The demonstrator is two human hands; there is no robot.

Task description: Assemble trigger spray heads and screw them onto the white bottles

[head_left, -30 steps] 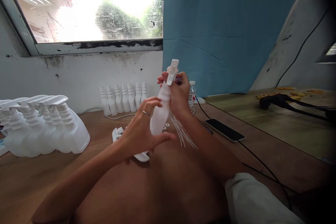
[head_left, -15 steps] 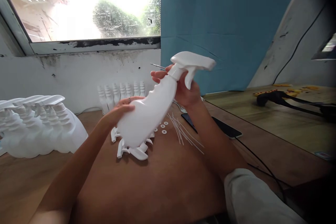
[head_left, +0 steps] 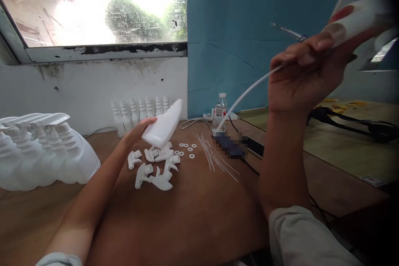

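My left hand (head_left: 140, 129) holds a white plastic bottle (head_left: 163, 124) without its head, tilted over the table's far middle. My right hand (head_left: 304, 77) is raised at the upper right, closed on a white spray trigger head (head_left: 358, 18) whose thin white dip tube (head_left: 246, 93) trails down to the left. A thin metal tool (head_left: 286, 31) sticks out past the same fingers. Below the bottle lies a pile of loose trigger heads (head_left: 154, 166), with small white washers (head_left: 186, 149) and spare dip tubes (head_left: 212, 156) beside it.
Assembled spray bottles (head_left: 43, 153) lie at the left. A row of bare bottles (head_left: 137, 112) stands against the wall. A small water bottle (head_left: 220, 112), a phone (head_left: 257, 146) on a cable and a black tool (head_left: 346, 119) sit to the right.
The trigger head with its tube has come out of the bottle. My right hand lifted it up and right; my left hand carried the bottle lower and away.
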